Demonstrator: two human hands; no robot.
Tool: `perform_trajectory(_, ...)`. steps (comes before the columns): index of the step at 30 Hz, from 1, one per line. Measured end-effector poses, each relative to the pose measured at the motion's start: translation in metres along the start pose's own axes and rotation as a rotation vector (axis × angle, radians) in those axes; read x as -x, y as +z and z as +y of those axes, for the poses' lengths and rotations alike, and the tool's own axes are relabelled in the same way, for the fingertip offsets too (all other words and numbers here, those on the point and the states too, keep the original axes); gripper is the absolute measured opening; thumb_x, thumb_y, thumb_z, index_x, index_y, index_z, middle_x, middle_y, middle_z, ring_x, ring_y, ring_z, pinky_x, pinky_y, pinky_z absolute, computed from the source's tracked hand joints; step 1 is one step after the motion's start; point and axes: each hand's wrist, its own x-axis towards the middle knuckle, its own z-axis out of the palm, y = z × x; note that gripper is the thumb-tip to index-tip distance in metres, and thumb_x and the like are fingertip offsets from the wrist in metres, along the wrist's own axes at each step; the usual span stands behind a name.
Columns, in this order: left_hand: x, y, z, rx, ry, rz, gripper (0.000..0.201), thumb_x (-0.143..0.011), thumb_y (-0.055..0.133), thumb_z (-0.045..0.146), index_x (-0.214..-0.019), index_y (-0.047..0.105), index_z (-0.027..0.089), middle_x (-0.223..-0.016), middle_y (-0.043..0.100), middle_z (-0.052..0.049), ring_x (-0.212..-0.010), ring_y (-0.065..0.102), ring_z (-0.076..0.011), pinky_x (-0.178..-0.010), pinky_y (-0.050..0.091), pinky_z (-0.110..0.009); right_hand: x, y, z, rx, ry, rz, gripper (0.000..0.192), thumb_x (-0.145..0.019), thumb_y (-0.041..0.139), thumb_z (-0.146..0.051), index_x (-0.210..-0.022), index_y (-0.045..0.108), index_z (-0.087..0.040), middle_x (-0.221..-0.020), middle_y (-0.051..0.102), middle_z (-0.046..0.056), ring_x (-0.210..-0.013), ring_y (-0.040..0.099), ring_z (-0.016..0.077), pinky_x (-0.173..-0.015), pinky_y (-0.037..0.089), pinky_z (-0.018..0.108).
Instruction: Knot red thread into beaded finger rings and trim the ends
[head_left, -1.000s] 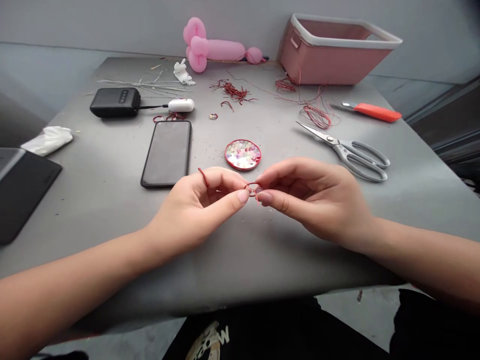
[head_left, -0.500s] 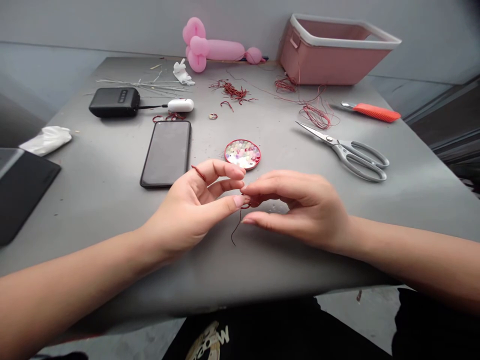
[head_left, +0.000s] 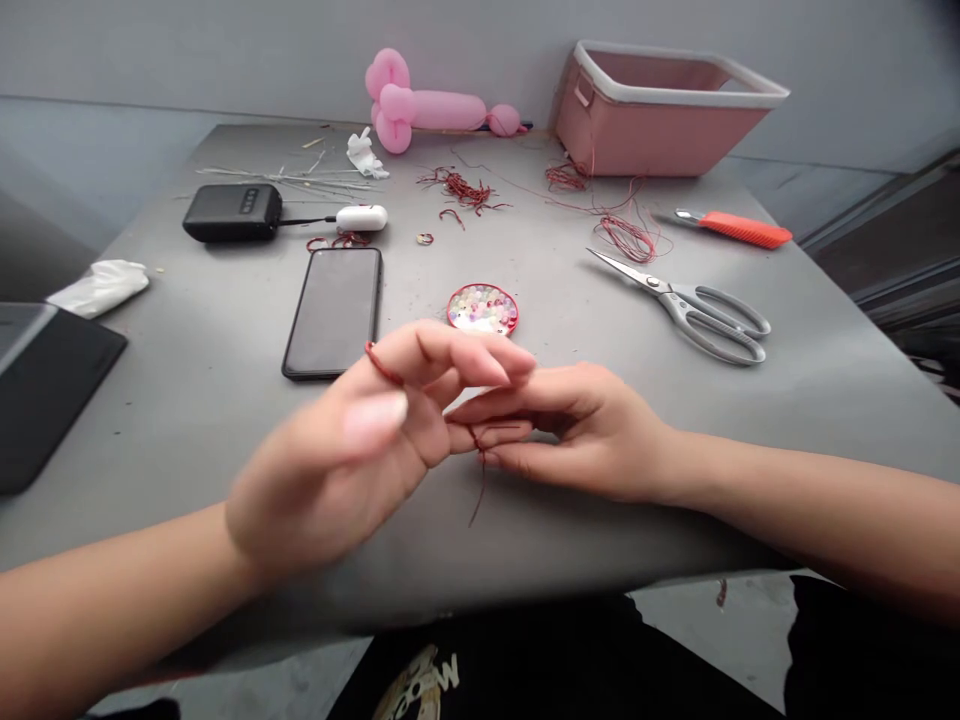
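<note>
My left hand (head_left: pixel 337 460) is turned with its palm partly toward me. Its thumb stands away from the fingers, and a dark red cord ring circles one of them. Across from it, my right hand (head_left: pixel 592 430) has thumb and fingers closed around what looks like the left little finger. A thin dark red cord (head_left: pixel 481 490) wraps that finger, and its loose end hangs down below the right fingertips. Just beyond the hands lies a round red-rimmed dish of pale and pink beads (head_left: pixel 482 308); the left fingers come close to its near edge in view.
A phone (head_left: pixel 334 313) lies left of the beads; behind it sit a black power pack (head_left: pixel 232 212) and a white case. Scissors (head_left: pixel 690 305), an orange-handled cutter (head_left: pixel 742 229) and red cord coils (head_left: pixel 628 238) are at right. A pink bin (head_left: pixel 645 130) and balloon (head_left: pixel 450 110) stand behind.
My left thumb has lifted off the cord and swung left as the left hand turned over. My right hand has moved slightly down and left, staying at the cord.
</note>
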Motion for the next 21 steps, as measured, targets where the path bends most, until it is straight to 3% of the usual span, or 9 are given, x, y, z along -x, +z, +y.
perform_trajectory(2, 0.001, 0.002, -0.001, -0.462, 0.255, -0.123, 0.020, -0.083, 0.061, 0.032, -0.097, 0.067, 0.019, -0.106, 0.071, -0.009, -0.100, 0.067, -0.0265, -0.091, 0.058, -0.044, -0.002, -0.002, 0.000, -0.168, 0.007, -0.057, 0.033, -0.082, 0.065, -0.012, -0.115, 0.063, -0.011, -0.111, 0.071, 0.009, -0.104, 0.069, 0.0175, -0.089, 0.057, 0.026)
perform_trajectory(4, 0.002, 0.002, -0.004, -0.944, 0.701, -0.347, 0.006, -0.080, 0.063, 0.019, -0.083, 0.068, 0.018, -0.090, 0.075, -0.005, -0.101, 0.068, -0.0272, -0.095, 0.056, -0.042, -0.002, -0.004, 0.000, -0.341, 0.025, -0.105, 0.044, -0.085, 0.063, -0.016, -0.128, 0.055, -0.016, -0.123, 0.065, 0.009, -0.117, 0.063, 0.0201, -0.099, 0.053, 0.034)
perform_trajectory(5, 0.002, 0.002, -0.006, -1.147, 0.903, -0.395, 0.010, -0.079, 0.061, 0.012, -0.078, 0.068, 0.019, -0.083, 0.075, -0.001, -0.106, 0.067, -0.0296, -0.102, 0.050, -0.047, -0.001, -0.006, 0.000, -0.401, 0.043, -0.115, 0.045, -0.087, 0.061, -0.018, -0.131, 0.053, -0.018, -0.126, 0.062, 0.009, -0.121, 0.060, 0.0209, -0.103, 0.050, 0.038)
perform_trajectory(6, 0.002, 0.001, -0.009, -1.293, 0.977, -0.448, 0.015, -0.082, 0.058, 0.011, -0.079, 0.070, 0.020, -0.086, 0.076, 0.001, -0.114, 0.065, -0.0306, -0.112, 0.040, -0.053, -0.001, -0.008, -0.001, -0.438, 0.061, -0.113, 0.043, -0.089, 0.058, -0.018, -0.131, 0.053, -0.019, -0.128, 0.061, 0.009, -0.123, 0.058, 0.0215, -0.107, 0.047, 0.041)
perform_trajectory(9, 0.004, 0.000, -0.012, -1.516, 0.919, -0.450, 0.020, -0.089, 0.054, 0.011, -0.089, 0.072, 0.019, -0.104, 0.076, 0.003, -0.131, 0.054, -0.0278, -0.122, 0.021, -0.054, 0.003, -0.013, -0.006, -0.455, 0.065, -0.059, 0.031, -0.091, 0.057, -0.021, -0.122, 0.061, -0.022, -0.125, 0.061, 0.008, -0.122, 0.057, 0.0219, -0.109, 0.044, 0.043)
perform_trajectory(11, 0.007, 0.001, -0.012, -1.554, 0.888, -0.440, 0.021, -0.091, 0.052, 0.012, -0.093, 0.073, 0.017, -0.104, 0.077, 0.001, -0.130, 0.055, -0.0251, -0.122, 0.023, -0.048, 0.005, -0.016, -0.010, -0.441, 0.040, -0.051, 0.027, -0.091, 0.059, -0.025, -0.117, 0.065, -0.022, -0.123, 0.061, 0.007, -0.119, 0.058, 0.0212, -0.107, 0.046, 0.041)
perform_trajectory(16, 0.011, 0.007, -0.013, -1.554, 0.931, -0.626, 0.031, -0.093, 0.046, 0.011, -0.088, 0.076, 0.017, -0.089, 0.078, -0.002, -0.104, 0.068, -0.0214, -0.117, 0.034, -0.042, 0.008, -0.016, -0.018, -0.238, -0.074, 0.088, 0.033, -0.089, 0.065, -0.035, -0.120, 0.064, -0.021, -0.117, 0.062, 0.008, -0.117, 0.055, 0.0212, -0.103, 0.047, 0.038)
perform_trajectory(21, 0.014, 0.010, -0.018, -1.397, 0.890, -0.641, 0.033, -0.088, 0.046, 0.008, -0.080, 0.076, 0.017, -0.068, 0.070, 0.000, -0.066, 0.061, -0.0175, -0.094, 0.052, -0.042, 0.008, -0.005, -0.024, 0.101, -0.253, 0.039, 0.020, -0.081, 0.071, -0.011, -0.101, 0.066, -0.014, -0.091, 0.068, 0.007, -0.088, 0.064, 0.0156, -0.090, 0.056, 0.034)
